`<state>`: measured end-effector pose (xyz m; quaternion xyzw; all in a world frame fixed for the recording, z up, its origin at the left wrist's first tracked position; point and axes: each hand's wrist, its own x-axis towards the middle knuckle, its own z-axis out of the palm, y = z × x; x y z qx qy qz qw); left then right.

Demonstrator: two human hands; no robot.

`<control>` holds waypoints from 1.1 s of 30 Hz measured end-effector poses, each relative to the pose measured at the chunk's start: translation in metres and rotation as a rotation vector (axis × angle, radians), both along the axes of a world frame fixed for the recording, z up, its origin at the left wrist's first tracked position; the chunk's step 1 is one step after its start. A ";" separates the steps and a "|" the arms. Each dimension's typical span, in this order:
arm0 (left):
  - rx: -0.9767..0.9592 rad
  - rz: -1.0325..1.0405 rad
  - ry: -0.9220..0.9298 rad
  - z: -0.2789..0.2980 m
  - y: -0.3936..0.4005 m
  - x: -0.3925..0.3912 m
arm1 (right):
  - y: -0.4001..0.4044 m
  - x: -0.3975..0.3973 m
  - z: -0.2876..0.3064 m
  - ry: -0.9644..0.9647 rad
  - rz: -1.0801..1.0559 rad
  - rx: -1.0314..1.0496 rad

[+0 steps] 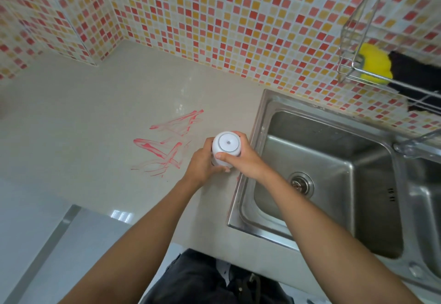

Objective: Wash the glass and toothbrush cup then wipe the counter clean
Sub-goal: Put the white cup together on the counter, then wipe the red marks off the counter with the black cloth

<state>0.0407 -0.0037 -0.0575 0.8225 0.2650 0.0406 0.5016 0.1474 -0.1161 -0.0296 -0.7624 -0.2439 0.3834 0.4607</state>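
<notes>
- Toothbrush cup, a small white plastic cup (225, 147) turned base-up, sits between both hands above the beige stone tabletop (95, 117), close to the tabletop's right edge where the steel sink (322, 172) is let in.
- Left hand (202, 163) wraps the cup's lower left side, and right hand (241, 158) closes over its near side with the thumb across the wall; both grips are clenched on the cup. Whether its mouth rests on the tabletop or hangs just above it cannot be told.
- Risk one: smooth plastic, probably wet, could slide out of a sideways grip. So near the sink's rim, it would likely drop into the basin or roll toward the tabletop's front edge.
- Risk two: red smeared streaks (167, 144) lie on the tabletop just left of the hands. Setting the cup's mouth down there, or brushing a wrist through them, would carry the red onto the cup and spread the mess.
- Risk three: no drinking glass shows anywhere, so that part of the job cannot be judged and could be overlooked.
- Risk four: the yellow sponge (374, 65) and dark cloth (415, 74) sit in the wire rack (350, 70) over the sink's far right corner, well apart from the streaks; reaching across with the cup in hand could knock it against the rack.
</notes>
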 end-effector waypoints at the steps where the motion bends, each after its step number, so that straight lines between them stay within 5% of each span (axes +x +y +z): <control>1: 0.011 -0.003 0.015 0.002 -0.001 0.000 | 0.000 0.001 0.000 0.001 0.006 0.000; 7: 0.026 -0.038 0.094 0.016 -0.004 0.001 | 0.001 0.003 0.009 -0.004 0.040 -0.035; 14: 0.170 0.016 0.275 0.040 0.014 -0.015 | -0.016 0.013 0.027 -0.141 -0.179 -0.040; 24: 0.471 0.178 -0.068 0.106 -0.024 0.031 | -0.099 0.048 0.052 -0.682 -0.040 -0.127; 33: 0.902 -0.177 -0.377 0.177 -0.137 0.159 | -0.186 0.135 0.169 -1.161 -0.493 0.186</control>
